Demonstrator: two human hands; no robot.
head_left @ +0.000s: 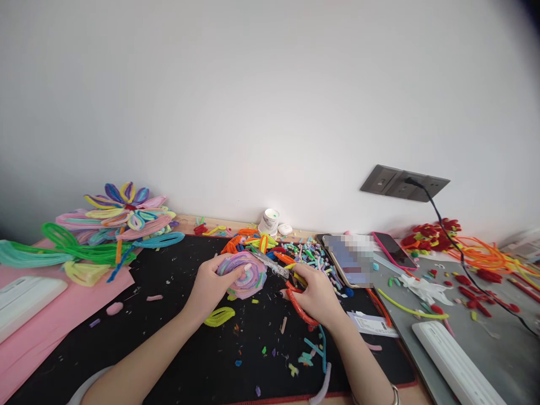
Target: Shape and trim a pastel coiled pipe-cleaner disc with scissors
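My left hand point(211, 284) grips a round, flat spiral of pastel pipe cleaners point(247, 275), thumb on its face and fingers at its back and edge. My right hand point(314, 292) is closed around red-and-yellow-handled pliers point(298, 308). Their metal jaws point left and reach the spiral's upper right edge. Whether they bite on anything cannot be made out. A yellow-green pipe cleaner loop point(219, 316) lies on the black mat point(181, 360) below the left hand. Behind both hands spreads a heap of colourful pipe cleaner scraps point(306, 254).
Pipe cleaner flowers point(130, 208) lie at left over pink paper point(97, 306). A white cup point(269, 222) stands by the wall. Two phones, one larger point(346, 261) and one pink-edged point(394, 250), lie right. A black cable point(462, 253) hangs from the wall socket point(405, 183) across the grey mat.
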